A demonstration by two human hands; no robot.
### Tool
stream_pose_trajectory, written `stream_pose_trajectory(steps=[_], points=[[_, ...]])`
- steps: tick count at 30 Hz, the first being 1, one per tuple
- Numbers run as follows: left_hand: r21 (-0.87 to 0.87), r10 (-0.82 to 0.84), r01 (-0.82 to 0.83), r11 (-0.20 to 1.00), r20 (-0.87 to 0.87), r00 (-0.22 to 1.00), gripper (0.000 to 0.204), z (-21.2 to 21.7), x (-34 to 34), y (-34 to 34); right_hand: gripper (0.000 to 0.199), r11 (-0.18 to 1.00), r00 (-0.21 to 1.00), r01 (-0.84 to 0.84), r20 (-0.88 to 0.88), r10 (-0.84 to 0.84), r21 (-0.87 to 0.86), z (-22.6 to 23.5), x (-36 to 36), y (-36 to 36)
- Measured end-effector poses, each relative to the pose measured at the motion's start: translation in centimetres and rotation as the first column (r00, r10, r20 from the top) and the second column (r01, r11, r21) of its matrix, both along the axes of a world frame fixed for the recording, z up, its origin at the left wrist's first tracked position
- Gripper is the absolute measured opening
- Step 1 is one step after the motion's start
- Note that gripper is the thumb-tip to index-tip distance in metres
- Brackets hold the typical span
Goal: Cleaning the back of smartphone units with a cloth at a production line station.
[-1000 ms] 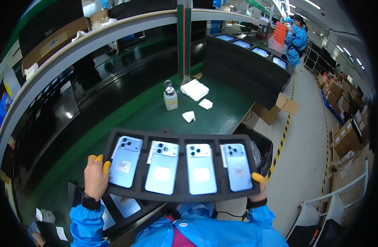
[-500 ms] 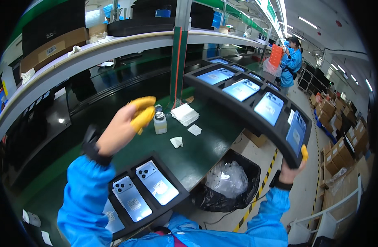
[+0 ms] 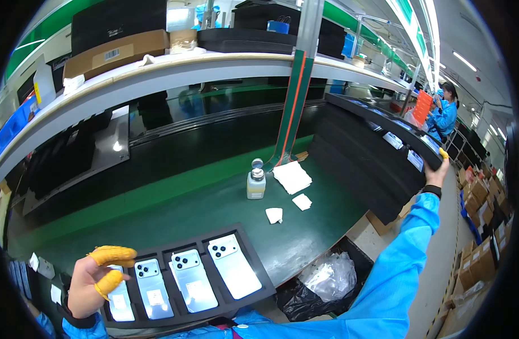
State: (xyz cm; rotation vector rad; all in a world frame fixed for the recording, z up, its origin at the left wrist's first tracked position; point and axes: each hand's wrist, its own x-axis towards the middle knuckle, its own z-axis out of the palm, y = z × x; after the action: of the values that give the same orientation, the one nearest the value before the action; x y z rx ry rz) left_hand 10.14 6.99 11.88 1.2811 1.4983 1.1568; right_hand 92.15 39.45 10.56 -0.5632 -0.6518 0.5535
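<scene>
The left hand (image 3: 89, 282), fingers (image 3: 111, 255) parted and empty, hovers by a phone (image 3: 121, 302); the right hand (image 3: 437, 170) grips a tray (image 3: 387, 121).

Ahead of you, a small bottle (image 3: 256, 186) with a metal top stands on the green worktop (image 3: 225, 217), a pile of white wipes (image 3: 292, 177) just beside it and two loose wipes (image 3: 274, 215) closer to you. Past the worktop's right edge you have a black-lined bin (image 3: 293, 302) holding clear plastic (image 3: 330, 277). A cardboard box (image 3: 117, 55) sits on the shelf (image 3: 231, 64); far to your right are cartons (image 3: 478, 213) and a co-worker (image 3: 442, 118) in blue.
</scene>
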Motion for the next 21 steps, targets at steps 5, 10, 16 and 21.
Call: stream_pose_trajectory(steps=[5, 10, 16, 21], points=[[0.153, -0.425, 0.422, 0.894, -0.015, 0.905, 0.037, 1.9, 5.8, 3.4, 0.035, 0.999, 0.985, -0.041, -0.168, 0.038, -0.012, -3.7, -0.1, -0.2], [0.229, -0.288, 0.468, 0.854, -0.541, 0.79, 0.044, -1.0, 7.3, 4.5, 0.032, 0.996, 0.989, -0.022, -0.146, 0.035, 0.091, -5.6, -3.9, -1.7], [0.384, 0.506, -0.372, 0.845, -0.798, 0.328, 0.07, -14.9, -1.5, -1.4, 0.038, 0.991, 0.991, -0.135, 0.024, 0.135, -0.023, -0.8, 1.1, 1.6], [0.236, 0.361, -0.85, 0.471, -0.931, -0.059, 0.069, -20.9, -8.9, -7.0, 0.044, 0.565, -0.127, 0.7, 0.854, -0.504, 0.437, -3.6, 3.0, 1.2]])
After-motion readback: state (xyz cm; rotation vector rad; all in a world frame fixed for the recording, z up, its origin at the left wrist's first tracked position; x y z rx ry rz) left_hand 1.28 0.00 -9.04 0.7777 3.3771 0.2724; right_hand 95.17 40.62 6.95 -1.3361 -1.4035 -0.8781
